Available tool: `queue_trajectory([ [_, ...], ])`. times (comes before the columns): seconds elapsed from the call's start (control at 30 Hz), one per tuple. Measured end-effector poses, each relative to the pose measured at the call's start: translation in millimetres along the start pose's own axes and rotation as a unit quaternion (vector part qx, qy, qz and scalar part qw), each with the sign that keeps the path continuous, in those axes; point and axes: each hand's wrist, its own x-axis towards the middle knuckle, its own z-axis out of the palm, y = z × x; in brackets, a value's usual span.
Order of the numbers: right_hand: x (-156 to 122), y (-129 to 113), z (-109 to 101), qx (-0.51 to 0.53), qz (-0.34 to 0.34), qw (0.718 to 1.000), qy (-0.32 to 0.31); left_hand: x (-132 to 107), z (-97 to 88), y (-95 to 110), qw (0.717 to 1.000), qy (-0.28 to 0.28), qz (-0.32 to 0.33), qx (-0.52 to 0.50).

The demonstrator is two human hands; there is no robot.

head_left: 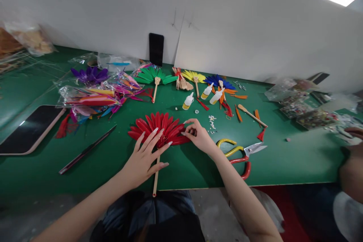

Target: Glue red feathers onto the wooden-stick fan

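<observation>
A fan of red feathers (153, 121) on a thin wooden handle (156, 177) lies in front of me, its handle pointing at my body and reaching past the table edge. My left hand (146, 157) rests over the base of the feathers with its fingers spread, covering where they meet the handle. At the fan's right side, my right hand (197, 134) pinches the end of a red feather (180, 140) between thumb and forefinger. Beside my right forearm lie scissors (246, 153) with one yellow and one red handle, blades apart.
Several glue bottles (188, 101) stand behind the fan, near white beads (211, 121). Green (153, 73), yellow (193, 76) and blue feather fans (219, 81) line the back. Bagged feathers (93, 98), a tweezer-like tool (87, 150) and a phone (31, 128) lie left. Another person's arm (351, 174) shows right.
</observation>
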Motion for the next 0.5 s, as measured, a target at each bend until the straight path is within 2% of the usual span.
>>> queue_trajectory([
  [0.3, -1.2, -4.2, -0.9, 0.012, 0.002, 0.999, -0.041, 0.0, 0.5, -0.3, 1.0, 0.006, 0.001, -0.007],
  [0.5, 1.3, -2.1, -0.3, 0.011, -0.006, 0.999, -0.043, 0.4, 0.6, 0.5, 1.0, 0.008, 0.001, -0.009],
])
